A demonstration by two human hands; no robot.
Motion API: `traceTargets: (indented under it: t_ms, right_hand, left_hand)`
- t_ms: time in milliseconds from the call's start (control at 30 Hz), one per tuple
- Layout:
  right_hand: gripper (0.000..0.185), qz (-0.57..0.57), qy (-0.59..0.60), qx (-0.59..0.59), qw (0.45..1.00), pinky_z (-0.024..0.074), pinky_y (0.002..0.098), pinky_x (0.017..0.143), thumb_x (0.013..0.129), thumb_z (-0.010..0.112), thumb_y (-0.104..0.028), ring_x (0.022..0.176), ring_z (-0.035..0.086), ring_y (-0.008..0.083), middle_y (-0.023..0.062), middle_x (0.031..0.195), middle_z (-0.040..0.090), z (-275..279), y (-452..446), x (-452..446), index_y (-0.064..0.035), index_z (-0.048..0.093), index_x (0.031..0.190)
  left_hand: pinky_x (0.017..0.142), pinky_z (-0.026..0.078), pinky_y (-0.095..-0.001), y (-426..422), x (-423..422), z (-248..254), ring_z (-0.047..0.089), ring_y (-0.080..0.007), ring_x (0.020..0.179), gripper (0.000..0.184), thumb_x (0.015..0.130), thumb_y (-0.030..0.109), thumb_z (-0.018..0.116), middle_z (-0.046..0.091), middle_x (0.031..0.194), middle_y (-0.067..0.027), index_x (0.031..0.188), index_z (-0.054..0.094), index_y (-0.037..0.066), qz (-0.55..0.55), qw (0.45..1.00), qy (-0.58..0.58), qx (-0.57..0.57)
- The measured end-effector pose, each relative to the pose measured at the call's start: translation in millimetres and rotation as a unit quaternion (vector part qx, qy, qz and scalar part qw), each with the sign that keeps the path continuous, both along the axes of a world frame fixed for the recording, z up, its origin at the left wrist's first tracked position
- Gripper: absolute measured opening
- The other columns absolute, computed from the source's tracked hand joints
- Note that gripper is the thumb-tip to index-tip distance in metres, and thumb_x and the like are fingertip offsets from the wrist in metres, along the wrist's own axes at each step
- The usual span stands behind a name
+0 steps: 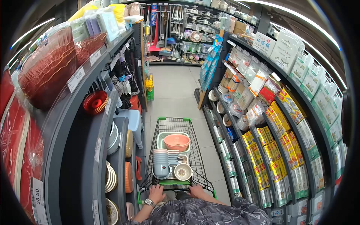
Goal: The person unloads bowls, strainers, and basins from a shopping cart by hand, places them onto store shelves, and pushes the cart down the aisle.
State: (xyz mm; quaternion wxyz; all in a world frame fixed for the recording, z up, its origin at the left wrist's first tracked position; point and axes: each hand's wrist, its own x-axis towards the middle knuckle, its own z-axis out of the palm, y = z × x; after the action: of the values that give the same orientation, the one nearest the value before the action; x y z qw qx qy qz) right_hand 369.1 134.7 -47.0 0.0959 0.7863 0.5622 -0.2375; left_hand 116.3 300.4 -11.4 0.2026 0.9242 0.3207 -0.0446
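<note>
A shopping cart [181,182] with a green-trimmed wire basket stands in front of me. My left hand [156,194], with a watch on its wrist, is closed on the cart's handle at the left. At the right, my right hand [196,191] is closed on the same handle. Inside the basket, a pink basin [177,142] rests in a pale green tub [161,139] at the far end. Nearer to me are a stack of blue-grey buckets [162,168], a stack of smaller blue containers [173,158] and a cream colander [183,172].
Left shelves [78,140] hold red bowls [95,102], basins and a blue stool [131,122]. Right shelves [268,138] carry yellow and green-white boxes. A tiled aisle [170,84] runs forward to a rack of brooms and hangers [195,36].
</note>
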Motion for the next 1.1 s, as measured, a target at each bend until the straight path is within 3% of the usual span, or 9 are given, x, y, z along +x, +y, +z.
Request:
traceTargets:
  t_ms: [200, 300, 367, 433, 533, 667, 733, 967, 1100]
  right_hand:
    - [0.052, -0.100, 0.122, -0.201, 0.967, 0.0452, 0.0597, 0.097, 0.083, 0.067, -0.045, 0.117, 0.064, 0.0353, 0.0142, 0.128, 0.067, -27, 44, 19, -0.0103, 0.070, 0.121]
    - [0.040, -0.052, 0.196, -0.274, 0.940, 0.0544, 0.0379, 0.080, 0.075, 0.070, -0.040, 0.089, 0.073, 0.0278, 0.0122, 0.093, 0.076, -23, 53, 27, -0.0069, 0.078, 0.097]
    - [0.036, -0.049, 0.174, -0.258, 0.949, 0.0528, 0.0421, 0.069, 0.081, 0.056, -0.036, 0.076, 0.067, 0.0270, 0.0130, 0.085, 0.073, -29, 52, 28, -0.0089, 0.077, 0.092]
    - [0.040, -0.056, 0.167, -0.254, 0.951, 0.0538, 0.0442, 0.078, 0.083, 0.056, -0.038, 0.089, 0.070, 0.0318, 0.0155, 0.097, 0.074, -27, 47, 25, -0.0080, 0.076, 0.100]
    - [0.050, -0.089, 0.090, -0.184, 0.975, 0.0512, 0.0494, 0.094, 0.084, 0.057, -0.042, 0.116, 0.063, 0.0378, 0.0196, 0.123, 0.067, -10, 43, 20, -0.0061, 0.071, 0.115]
    - [0.049, -0.070, 0.103, -0.175, 0.977, 0.0515, 0.0503, 0.094, 0.083, 0.057, -0.041, 0.114, 0.064, 0.0375, 0.0189, 0.122, 0.068, 6, 40, 19, -0.0063, 0.072, 0.115]
    - [0.049, -0.070, 0.099, -0.172, 0.978, 0.0518, 0.0499, 0.093, 0.083, 0.057, -0.041, 0.114, 0.064, 0.0375, 0.0188, 0.121, 0.068, 7, 38, 18, -0.0064, 0.072, 0.114]
    - [0.046, -0.047, 0.098, -0.190, 0.976, 0.0530, 0.0469, 0.090, 0.081, 0.058, -0.040, 0.111, 0.066, 0.0369, 0.0188, 0.117, 0.070, -4, 34, 31, -0.0069, 0.074, 0.110]
    - [0.044, -0.038, 0.110, -0.182, 0.976, 0.0528, 0.0454, 0.090, 0.080, 0.056, -0.037, 0.108, 0.067, 0.0365, 0.0184, 0.112, 0.071, 1, 32, 40, -0.0069, 0.075, 0.106]
  left_hand:
    - [0.092, 0.047, -0.0622, 28, 36, -41, 0.063, -0.0394, 0.112, 0.059, 0.079, 0.047, 0.074, 0.069, 0.119, -0.0144, 0.123, 0.062, 0.011, -0.019, 0.984, 0.161, -0.074]
    - [0.089, 0.050, -0.0620, 44, 50, -63, 0.068, -0.0357, 0.110, 0.055, 0.079, 0.046, 0.072, 0.070, 0.121, -0.0157, 0.119, 0.069, 0.010, -0.070, 0.963, 0.231, -0.117]
    - [0.093, 0.054, -0.0474, 55, 61, -48, 0.068, -0.0346, 0.111, 0.060, 0.073, 0.045, 0.073, 0.068, 0.123, -0.0194, 0.120, 0.070, 0.007, -0.099, 0.945, 0.266, -0.164]
    - [0.093, 0.054, -0.0430, 61, 65, -56, 0.067, -0.0348, 0.111, 0.064, 0.071, 0.046, 0.075, 0.066, 0.126, -0.0214, 0.120, 0.069, 0.004, -0.124, 0.944, 0.252, -0.176]
    - [0.091, 0.055, -0.0431, 64, 67, -64, 0.068, -0.0359, 0.109, 0.076, 0.072, 0.045, 0.075, 0.065, 0.127, -0.0218, 0.134, 0.060, 0.004, -0.177, 0.940, 0.237, -0.170]
    - [0.090, 0.055, -0.0419, 66, 62, -65, 0.068, -0.0354, 0.108, 0.091, 0.071, 0.044, 0.075, 0.066, 0.126, -0.0212, 0.149, 0.044, 0.007, -0.206, 0.944, 0.198, -0.168]
    - [0.095, 0.053, -0.0416, 66, 67, -14, 0.065, -0.0337, 0.115, 0.100, 0.071, 0.044, 0.075, 0.064, 0.130, -0.0219, 0.155, 0.032, 0.012, -0.129, 0.879, 0.301, -0.345]
    - [0.105, 0.047, -0.0420, 41, 69, -74, 0.056, -0.0324, 0.129, 0.071, 0.079, 0.029, 0.058, 0.054, 0.144, -0.0161, 0.149, 0.046, 0.020, -0.127, 0.934, 0.276, -0.190]
    - [0.106, 0.046, -0.0430, 30, 71, -49, 0.056, -0.0328, 0.129, 0.066, 0.080, 0.024, 0.053, 0.055, 0.144, -0.0132, 0.146, 0.050, 0.023, -0.090, 0.941, 0.271, -0.181]
